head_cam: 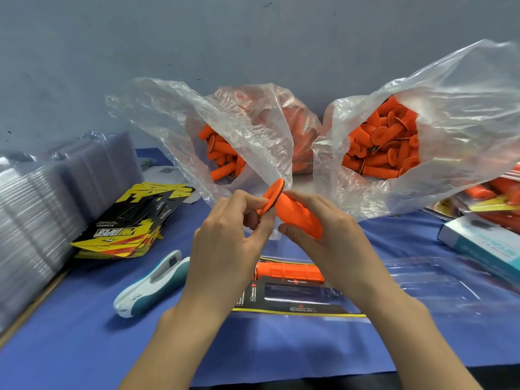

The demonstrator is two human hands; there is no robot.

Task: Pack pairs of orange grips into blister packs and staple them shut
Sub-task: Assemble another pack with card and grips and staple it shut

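Both hands hold one orange grip [295,215] in the air above the blue table. My left hand [228,237] pinches its round flange end. Around the grip's body curl the fingers of my right hand [332,229]. Below them an open blister pack [304,296] with a black and yellow card lies flat, and a second orange grip [289,271] lies in its far slot. A white and teal stapler [153,282] rests to the left of the pack.
Two clear plastic bags of orange grips [225,156] [388,144] stand at the back. A pile of printed cards [132,223] and stacks of clear blister shells [42,209] sit at left. A white and blue box [484,243] and finished packs [495,195] are at right.
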